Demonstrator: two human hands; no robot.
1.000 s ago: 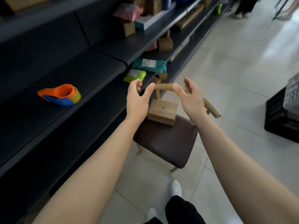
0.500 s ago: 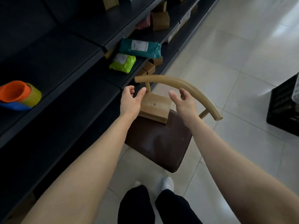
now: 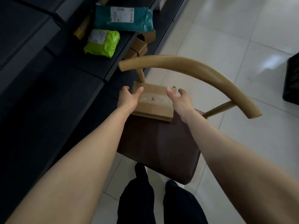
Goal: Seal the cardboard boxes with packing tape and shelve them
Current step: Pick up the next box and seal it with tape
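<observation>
A small flat cardboard box (image 3: 153, 102), with a strip of clear tape along its top, lies at the back of a brown chair seat (image 3: 161, 149). My left hand (image 3: 128, 98) is at the box's left edge, fingers spread and relaxed, thumb over the top. My right hand (image 3: 179, 101) is at the right edge, also spread, thumb over the box top. Neither hand has closed round the box. The dark shelving (image 3: 48, 78) runs along the left.
The chair's curved wooden backrest (image 3: 194, 70) arcs above and behind the box. On the lower shelf lie a green parcel (image 3: 102, 43), a teal parcel (image 3: 123, 18) and several small cardboard boxes (image 3: 139, 47). A black crate (image 3: 292, 81) stands on the tiled floor at right.
Both hands have dropped from above the chair back down to the box's two sides. The view has tilted down, and the orange tape dispenser on the shelf has left the frame.
</observation>
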